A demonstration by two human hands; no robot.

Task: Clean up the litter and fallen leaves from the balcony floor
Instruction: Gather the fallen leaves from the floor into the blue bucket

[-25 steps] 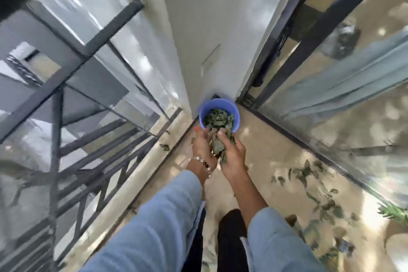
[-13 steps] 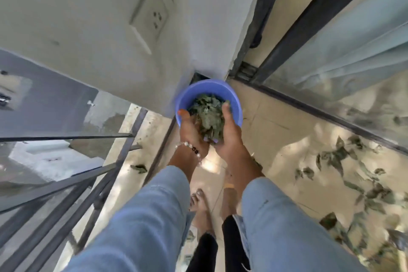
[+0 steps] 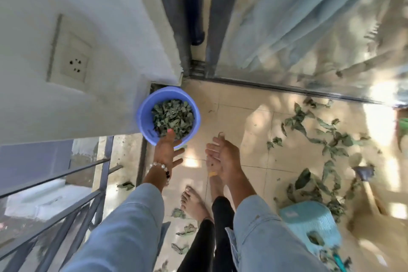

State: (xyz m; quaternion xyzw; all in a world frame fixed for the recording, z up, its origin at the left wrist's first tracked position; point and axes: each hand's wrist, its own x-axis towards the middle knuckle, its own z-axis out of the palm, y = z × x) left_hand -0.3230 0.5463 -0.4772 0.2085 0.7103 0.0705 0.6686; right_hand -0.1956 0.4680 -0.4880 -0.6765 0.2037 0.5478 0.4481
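1. A tiled balcony floor (image 3: 238, 121) is shown from above, bounded by a white wall, a metal railing and a glass sliding door.
2. Fallen leaves (image 3: 318, 137) are scattered in a loose band, its long axis running from about 1 o'clock down to 4 o'clock of the hands; a few more lie by the bare feet.
3. A blue bucket (image 3: 145, 115) is set in the corner at 12 o'clock, part filled with dry, curled, grey-green leaves.
4. A pale blue plastic stool (image 3: 309, 225) is seen at 4 o'clock, a leaf lying on it.
5. The left hand (image 3: 166, 150) is held open, fingers spread and empty, its fingertips over the bucket's near rim.
6. The right hand (image 3: 223, 157) is held open and empty, apart from the left, and is judged the nearer to the leaves still on the floor.
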